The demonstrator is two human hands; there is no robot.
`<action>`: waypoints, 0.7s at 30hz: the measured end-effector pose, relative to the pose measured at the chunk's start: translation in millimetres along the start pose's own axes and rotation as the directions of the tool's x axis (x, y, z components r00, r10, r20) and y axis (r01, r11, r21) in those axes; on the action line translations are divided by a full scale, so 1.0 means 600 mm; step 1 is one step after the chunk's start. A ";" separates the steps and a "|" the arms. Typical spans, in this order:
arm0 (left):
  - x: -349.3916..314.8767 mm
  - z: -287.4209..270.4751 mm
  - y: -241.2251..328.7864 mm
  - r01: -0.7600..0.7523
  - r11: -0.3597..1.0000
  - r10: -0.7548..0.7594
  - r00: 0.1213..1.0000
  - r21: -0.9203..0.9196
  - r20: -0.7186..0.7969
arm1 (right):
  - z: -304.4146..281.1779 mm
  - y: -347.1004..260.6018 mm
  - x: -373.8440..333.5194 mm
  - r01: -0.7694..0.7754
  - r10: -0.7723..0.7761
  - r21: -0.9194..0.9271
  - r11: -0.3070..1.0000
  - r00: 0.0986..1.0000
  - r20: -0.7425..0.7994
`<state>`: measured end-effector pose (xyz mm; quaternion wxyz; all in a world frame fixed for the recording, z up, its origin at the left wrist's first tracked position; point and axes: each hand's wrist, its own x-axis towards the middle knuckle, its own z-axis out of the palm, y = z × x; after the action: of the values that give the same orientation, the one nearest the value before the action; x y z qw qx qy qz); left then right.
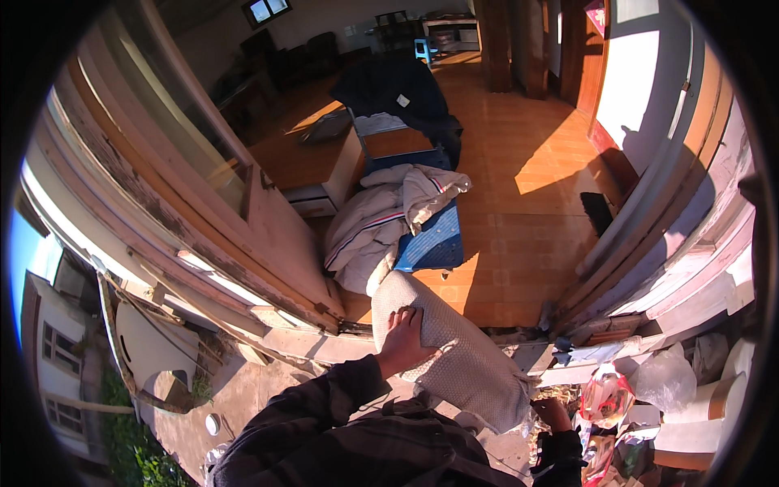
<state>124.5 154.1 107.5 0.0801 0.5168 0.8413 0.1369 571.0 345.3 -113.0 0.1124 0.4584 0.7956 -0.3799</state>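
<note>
A beige, textured pillow [479,369] slants in front of my body, at the door sill. My left hand [406,345] is on its upper left part, fingers bent against the fabric and gripping it. By the pillow's lower right corner is my right hand [553,414], in shadow; its fingers are too dark to make out, and I cannot tell whether they touch the pillow. Beyond the pillow's top end, a pale padded coat [377,215] with a striped trim lies heaped over a blue plastic chair [434,243].
A dark garment [398,93] drapes behind the coat, beside a low wooden cabinet [312,174]. An open door [243,191] stands at left, a door frame [649,219] at right. Plastic bags [608,398] and clutter lie at lower right. A small blue stool [423,50] is far back.
</note>
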 end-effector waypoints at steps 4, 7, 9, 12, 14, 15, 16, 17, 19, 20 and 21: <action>0.006 -0.001 0.017 0.025 0.999 -0.024 0.999 -0.042 0.027 | -0.054 -0.019 -0.120 0.263 -0.269 -0.065 0.963 0.954 -0.128; 0.006 0.005 0.026 0.033 0.999 -0.033 0.999 -0.035 -0.009 | -0.071 -0.008 -0.210 0.159 -0.189 -0.135 0.978 0.949 -0.251; 0.007 0.007 0.028 0.013 1.000 -0.014 0.998 -0.008 -0.055 | -0.067 0.001 -0.239 0.085 -0.115 -0.134 0.987 0.964 -0.238; 0.011 0.008 0.031 -0.010 1.000 0.009 0.999 -0.007 -0.043 | -0.018 0.004 -0.233 -0.012 0.083 0.366 0.930 0.981 -0.177; 0.014 0.007 0.038 -0.021 1.000 0.021 0.999 0.012 -0.027 | 0.029 -0.004 -0.197 -0.009 0.068 0.256 0.967 0.972 -0.225; 0.014 0.008 0.044 -0.023 1.000 0.022 1.000 -0.012 -0.010 | 0.054 -0.009 -0.178 0.076 -0.043 0.089 0.993 0.945 -0.324; 0.014 0.009 0.053 -0.019 0.999 0.019 1.000 -0.026 -0.001 | 0.076 -0.014 -0.163 0.074 -0.058 0.034 0.997 0.942 -0.332; 0.012 0.010 0.062 -0.017 0.999 0.017 1.000 -0.039 0.006 | 0.088 -0.017 -0.155 -0.008 0.019 0.039 0.999 0.955 -0.295; 0.009 0.012 0.080 -0.003 0.999 0.005 0.999 -0.042 0.033 | 0.091 -0.018 -0.155 -0.125 0.126 0.023 0.992 0.964 -0.235; 0.005 0.015 0.088 -0.004 0.999 0.006 0.999 -0.043 0.032 | 0.078 -0.016 -0.165 -0.084 0.104 0.109 0.990 0.976 -0.190; -0.002 0.017 0.096 -0.003 0.999 0.004 1.000 -0.039 0.029 | 0.055 -0.013 -0.178 -0.119 0.137 0.147 0.982 0.983 -0.120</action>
<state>177.1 179.2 115.8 0.1020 0.5186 0.8362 0.1460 618.5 250.9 -75.7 0.0526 0.5389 0.7417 -0.3957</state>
